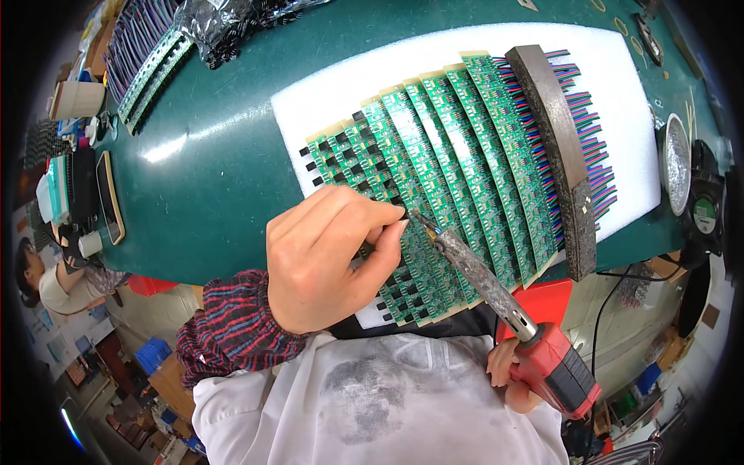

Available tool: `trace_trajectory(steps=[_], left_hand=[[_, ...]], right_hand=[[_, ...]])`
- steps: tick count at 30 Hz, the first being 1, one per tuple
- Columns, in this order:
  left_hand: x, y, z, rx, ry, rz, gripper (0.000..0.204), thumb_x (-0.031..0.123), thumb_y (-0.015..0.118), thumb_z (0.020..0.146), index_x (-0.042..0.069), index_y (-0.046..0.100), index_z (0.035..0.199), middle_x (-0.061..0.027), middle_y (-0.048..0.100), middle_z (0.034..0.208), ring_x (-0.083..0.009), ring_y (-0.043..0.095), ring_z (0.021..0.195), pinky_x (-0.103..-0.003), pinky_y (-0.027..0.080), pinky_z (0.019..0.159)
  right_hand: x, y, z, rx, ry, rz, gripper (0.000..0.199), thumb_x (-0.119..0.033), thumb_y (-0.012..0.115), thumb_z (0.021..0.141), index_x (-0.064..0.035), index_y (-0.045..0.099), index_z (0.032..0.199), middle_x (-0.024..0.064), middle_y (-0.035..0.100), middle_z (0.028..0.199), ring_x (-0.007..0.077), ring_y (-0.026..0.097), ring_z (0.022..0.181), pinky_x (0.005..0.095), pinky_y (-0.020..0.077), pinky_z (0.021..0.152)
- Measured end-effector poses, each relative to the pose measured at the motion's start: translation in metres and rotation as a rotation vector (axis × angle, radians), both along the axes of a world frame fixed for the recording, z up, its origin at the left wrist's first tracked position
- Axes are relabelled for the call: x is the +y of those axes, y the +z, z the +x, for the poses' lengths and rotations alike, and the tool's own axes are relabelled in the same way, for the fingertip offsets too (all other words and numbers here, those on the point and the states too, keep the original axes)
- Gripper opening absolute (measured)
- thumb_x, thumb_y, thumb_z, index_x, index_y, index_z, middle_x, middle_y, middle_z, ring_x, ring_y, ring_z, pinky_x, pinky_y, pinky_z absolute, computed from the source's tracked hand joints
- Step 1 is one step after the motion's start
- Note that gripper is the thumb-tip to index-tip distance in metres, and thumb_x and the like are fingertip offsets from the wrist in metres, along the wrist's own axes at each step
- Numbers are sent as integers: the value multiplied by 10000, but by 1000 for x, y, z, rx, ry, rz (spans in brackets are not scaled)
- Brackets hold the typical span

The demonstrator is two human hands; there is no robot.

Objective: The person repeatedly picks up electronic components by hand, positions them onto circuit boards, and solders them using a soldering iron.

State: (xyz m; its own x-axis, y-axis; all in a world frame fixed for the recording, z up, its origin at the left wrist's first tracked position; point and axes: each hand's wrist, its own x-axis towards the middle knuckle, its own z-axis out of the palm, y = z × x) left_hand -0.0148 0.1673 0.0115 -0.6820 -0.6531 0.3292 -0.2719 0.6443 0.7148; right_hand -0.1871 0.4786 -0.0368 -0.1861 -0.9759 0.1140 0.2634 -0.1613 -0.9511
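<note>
Several green circuit-board strips (457,163) lie overlapped on a white foam sheet (333,93), with coloured wires (593,147) fanning out on the right. A dark heavy bar (562,155) lies across the wires. My left hand (329,256) rests over the near strips with fingers pinched together, seemingly on a thin strand I cannot make out. My right hand (508,380) grips the red handle of a soldering iron (496,287). The iron's tip touches a strip just right of my left fingertips.
A green table (209,170) holds a second row of boards (151,70) and dark bags (225,31) at the far left, with a phone (110,198) and a cup (77,99) nearby. A metal dish (676,163) and a fan (707,213) stand at the right. Another person (46,283) is at lower left.
</note>
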Motion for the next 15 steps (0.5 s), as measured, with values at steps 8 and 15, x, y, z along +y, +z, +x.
trace_trajectory(steps=[8,15], left_hand=[[-1,1,0,-2,-9,-5,221,-113,728,658,10,663,829,-63,626,668,-133,540,532,-255,369,463],[-3,2,2,-14,-18,-1,215,-108,731,662,11,664,828,-63,626,669,-136,542,533,-256,375,464]], right_hand=[[17,-19,14,94,84,-118,617,-369,723,837,40,438,1200,21,570,635,172,559,541,329,505,572],[-14,5,14,-15,19,131,817,-533,660,855,28,364,1369,-9,516,571,142,511,472,310,453,497]])
